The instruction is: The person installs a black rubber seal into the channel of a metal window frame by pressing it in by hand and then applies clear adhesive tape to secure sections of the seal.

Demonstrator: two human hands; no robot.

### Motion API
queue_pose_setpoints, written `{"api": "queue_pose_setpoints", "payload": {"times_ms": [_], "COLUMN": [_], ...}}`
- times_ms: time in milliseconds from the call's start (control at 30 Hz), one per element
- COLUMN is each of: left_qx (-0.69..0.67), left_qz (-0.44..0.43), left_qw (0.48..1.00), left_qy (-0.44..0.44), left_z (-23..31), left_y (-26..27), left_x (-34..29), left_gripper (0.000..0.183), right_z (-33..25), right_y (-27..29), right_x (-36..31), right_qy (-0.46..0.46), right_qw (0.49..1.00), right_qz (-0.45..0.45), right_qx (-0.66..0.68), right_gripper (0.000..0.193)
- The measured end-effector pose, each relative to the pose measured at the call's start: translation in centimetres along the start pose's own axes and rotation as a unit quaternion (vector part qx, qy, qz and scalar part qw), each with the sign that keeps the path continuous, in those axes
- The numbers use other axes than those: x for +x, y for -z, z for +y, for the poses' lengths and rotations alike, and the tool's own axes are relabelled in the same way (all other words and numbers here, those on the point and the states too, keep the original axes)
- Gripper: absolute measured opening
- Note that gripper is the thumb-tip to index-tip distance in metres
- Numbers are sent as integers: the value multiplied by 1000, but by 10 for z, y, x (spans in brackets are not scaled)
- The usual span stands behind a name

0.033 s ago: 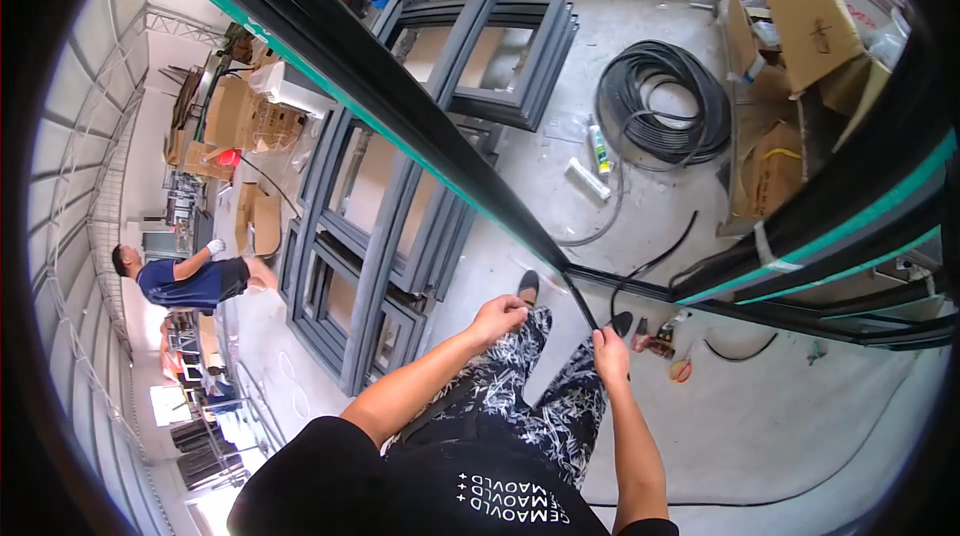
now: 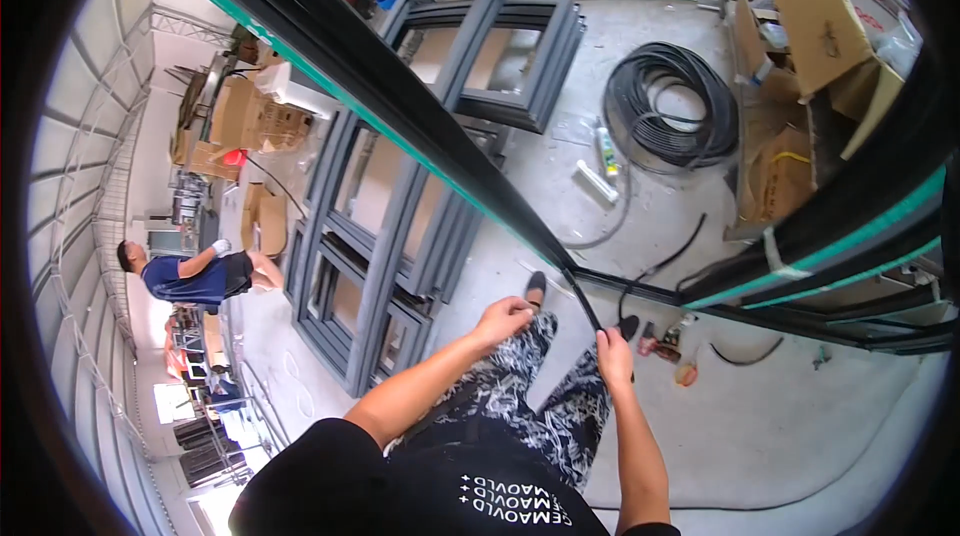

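My right hand (image 2: 614,358) is closed on a black rubber strip (image 2: 584,304), which runs up to the corner of a long dark frame (image 2: 440,133) with green edging. Another stretch of black strip curves away beyond that hand over the floor. My left hand (image 2: 503,323) is held over my left leg with its fingertips pressed together. Whatever it may pinch is too small to make out. The frame slants from the upper left down to its corner just beyond my right hand, then continues to the right.
Grey window frames (image 2: 402,186) lie stacked at left centre. A coil of black strip (image 2: 672,106), white tubes (image 2: 596,184) and an open cardboard box (image 2: 815,26) are on the far right floor. Orange-handled scissors (image 2: 686,374) lie right of my foot. Another person (image 2: 190,276) is at far left.
The whole view has shifted slightly. Both hands keep the same pose, and the black strip is still in my right hand.
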State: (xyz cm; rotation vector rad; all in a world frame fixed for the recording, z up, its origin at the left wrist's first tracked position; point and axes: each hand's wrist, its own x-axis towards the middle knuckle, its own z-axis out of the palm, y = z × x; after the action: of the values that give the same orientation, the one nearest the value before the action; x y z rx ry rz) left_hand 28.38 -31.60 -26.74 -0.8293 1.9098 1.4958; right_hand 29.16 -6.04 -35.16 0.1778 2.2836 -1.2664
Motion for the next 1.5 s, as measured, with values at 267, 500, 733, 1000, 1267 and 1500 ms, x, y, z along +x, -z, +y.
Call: {"api": "queue_pose_setpoints", "payload": {"times_ms": [267, 500, 733, 1000, 1267, 1500], "left_qx": [46, -42, -24, -51, -98, -109], "left_qz": [157, 293, 299, 396, 458, 480], "left_qw": [956, 761, 668, 637, 598, 598], "left_qy": [-243, -577, -681, -660, -650, -633], "left_z": [126, 298, 404, 460, 473, 482], "left_y": [105, 217, 220, 181, 170, 164], "left_x": [-12, -103, -157, -153, -147, -150], "left_gripper": [31, 30, 54, 67, 39, 34], "right_z": [-227, -429, -506, -514, -515, -522], "right_y": [24, 51, 86, 115, 108, 112], "right_x": [25, 24, 25, 38, 46, 53], "right_qy": [205, 355, 357, 341, 386, 354], "right_qw": [932, 848, 814, 830, 819, 811], "right_qz": [20, 34, -10, -93, -60, -136], "right_qx": [299, 391, 457, 431, 421, 446], "right_gripper": [20, 21, 26, 27, 26, 28]}}
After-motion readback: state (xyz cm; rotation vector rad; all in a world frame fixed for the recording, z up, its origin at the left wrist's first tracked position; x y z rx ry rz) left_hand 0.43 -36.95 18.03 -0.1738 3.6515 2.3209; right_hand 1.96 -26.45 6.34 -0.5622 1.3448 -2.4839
